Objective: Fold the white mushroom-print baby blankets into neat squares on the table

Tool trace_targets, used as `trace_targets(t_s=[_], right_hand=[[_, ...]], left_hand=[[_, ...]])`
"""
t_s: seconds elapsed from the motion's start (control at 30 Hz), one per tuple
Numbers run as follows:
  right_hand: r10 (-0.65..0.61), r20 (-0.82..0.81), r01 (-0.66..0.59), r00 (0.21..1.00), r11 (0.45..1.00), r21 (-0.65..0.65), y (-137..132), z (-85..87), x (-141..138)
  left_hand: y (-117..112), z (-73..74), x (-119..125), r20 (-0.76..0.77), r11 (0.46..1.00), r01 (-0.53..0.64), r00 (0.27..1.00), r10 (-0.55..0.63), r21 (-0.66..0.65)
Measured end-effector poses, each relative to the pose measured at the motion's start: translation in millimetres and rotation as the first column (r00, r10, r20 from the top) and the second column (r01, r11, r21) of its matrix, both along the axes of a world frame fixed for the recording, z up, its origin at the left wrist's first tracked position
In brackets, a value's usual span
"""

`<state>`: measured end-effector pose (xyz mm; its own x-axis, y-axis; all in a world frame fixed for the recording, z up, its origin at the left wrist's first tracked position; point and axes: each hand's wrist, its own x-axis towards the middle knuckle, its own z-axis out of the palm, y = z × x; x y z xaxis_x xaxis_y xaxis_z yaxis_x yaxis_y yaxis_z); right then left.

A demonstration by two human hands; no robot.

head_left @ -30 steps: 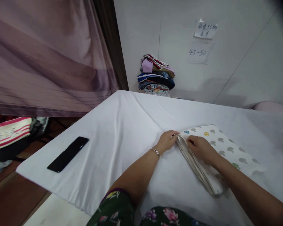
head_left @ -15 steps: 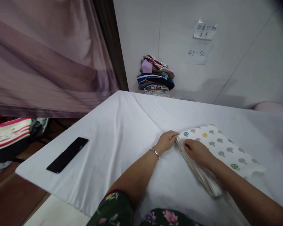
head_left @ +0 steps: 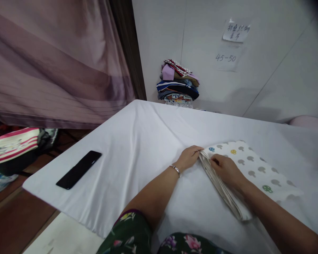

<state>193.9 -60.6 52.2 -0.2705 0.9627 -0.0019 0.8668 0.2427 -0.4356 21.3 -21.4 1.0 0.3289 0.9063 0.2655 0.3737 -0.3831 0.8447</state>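
With my left hand (head_left: 190, 157) I pinch the far left corner of the folded mushroom-print cloth (head_left: 255, 164), which lies on the right side of the white table cover (head_left: 151, 148). My right hand (head_left: 226, 170) has its fingers curled at the cloth's layered left edge, nearer than that corner; I cannot tell whether they grip a layer. A black smartphone (head_left: 78, 170) lies well apart on the left.
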Motion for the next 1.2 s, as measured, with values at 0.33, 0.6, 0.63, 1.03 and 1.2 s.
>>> trace_targets(t_s=[0.33,0.6,0.63,1.03,1.2], right_hand=[[-0.024,-0.061,0.026,0.998,0.999,0.035,2.5,-1.6,2.7],[-0.039,0.014,0.038,0.999,0.997,0.063,2.5,0.7,1.0],[-0.038,0.019,0.037,0.999,0.997,0.063,2.8,0.7,1.0],[-0.036,0.029,0.036,0.999,0.999,0.020,1.6,-3.1,0.3],[-0.047,0.059,0.045,0.997,0.999,0.026,0.0,-2.9,-1.7]], left_hand=[[2.1,-6.3,2.0,0.002,0.999,-0.015,1.000,0.015,0.043],[1.9,-2.9,3.5,-0.031,0.999,-0.033,0.999,0.034,0.033],[0.7,-1.7,3.9,-0.032,0.998,-0.049,0.998,0.050,0.030],[-22.1,16.2,10.6,-0.265,0.978,-0.207,0.945,0.190,-0.035],[-23.5,14.4,19.7,-0.157,0.942,-0.213,0.972,0.177,-0.259]])
